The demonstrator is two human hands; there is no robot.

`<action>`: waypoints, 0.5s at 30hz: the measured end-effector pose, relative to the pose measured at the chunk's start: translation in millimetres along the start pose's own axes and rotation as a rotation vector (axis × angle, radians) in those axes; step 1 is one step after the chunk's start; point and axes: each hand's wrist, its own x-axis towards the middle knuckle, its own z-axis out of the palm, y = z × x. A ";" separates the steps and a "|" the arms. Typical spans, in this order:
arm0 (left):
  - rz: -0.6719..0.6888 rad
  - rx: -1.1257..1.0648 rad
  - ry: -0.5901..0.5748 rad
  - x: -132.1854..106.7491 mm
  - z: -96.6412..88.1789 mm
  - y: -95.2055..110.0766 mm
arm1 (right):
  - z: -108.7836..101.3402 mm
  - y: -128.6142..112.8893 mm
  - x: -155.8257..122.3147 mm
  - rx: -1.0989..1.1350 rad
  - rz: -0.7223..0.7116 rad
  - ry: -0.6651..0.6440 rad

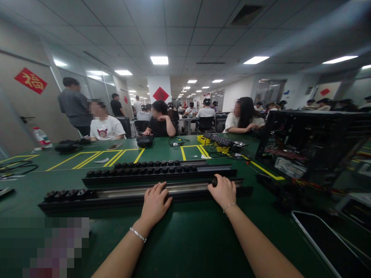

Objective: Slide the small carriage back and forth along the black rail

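Observation:
Two long black rails lie across the green table. The near rail (121, 195) has a shiny metal channel and a few black round knobs (68, 194) at its left end. The far rail (162, 170) carries a long row of such knobs. My left hand (155, 202) rests flat on the near rail with fingers stretched out, holding nothing. My right hand (224, 191) is closed in a pinch on one black knob (215, 180) at the near rail's right part. Both wrists wear thin bracelets.
An open black computer case (313, 143) with cables stands at the right. A dark tray (327, 239) lies at the front right. Several people sit across the table. A power strip (220, 139), yellow bins, cables and yellow floor-tape markings lie beyond the rails.

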 end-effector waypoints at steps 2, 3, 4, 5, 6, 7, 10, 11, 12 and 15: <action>0.001 -0.006 0.001 0.1 -0.1 0.2 | -0.7 1.3 0.7 -0.001 0.005 -0.006; 0.002 -0.006 0.001 0.0 -0.1 0.2 | -1.1 1.7 1.0 -0.001 0.007 -0.006; 0.004 -0.005 0.000 0.0 -0.2 0.2 | -1.4 1.9 1.1 0.000 0.008 -0.006; 0.006 -0.002 -0.001 -0.1 -0.3 0.2 | -1.6 2.1 1.1 0.001 0.006 -0.005; 0.006 0.001 -0.002 -0.1 -0.3 0.1 | -1.8 2.1 1.0 0.001 0.004 -0.003; 0.006 0.003 -0.002 -0.2 -0.3 0.1 | -1.8 2.2 0.9 0.002 0.002 -0.002; 0.004 0.005 -0.003 -0.3 -0.4 0.2 | -1.8 2.6 0.8 0.002 -0.002 0.003; 0.005 0.005 -0.003 -0.4 -0.4 0.2 | -1.8 2.9 1.1 0.000 -0.001 0.005; 0.005 0.004 -0.002 -0.4 -0.3 0.2 | -1.9 3.3 1.6 -0.002 0.000 0.003; 0.004 0.001 0.001 -0.4 -0.1 -0.1 | -2.8 5.1 3.5 -0.005 0.003 -0.014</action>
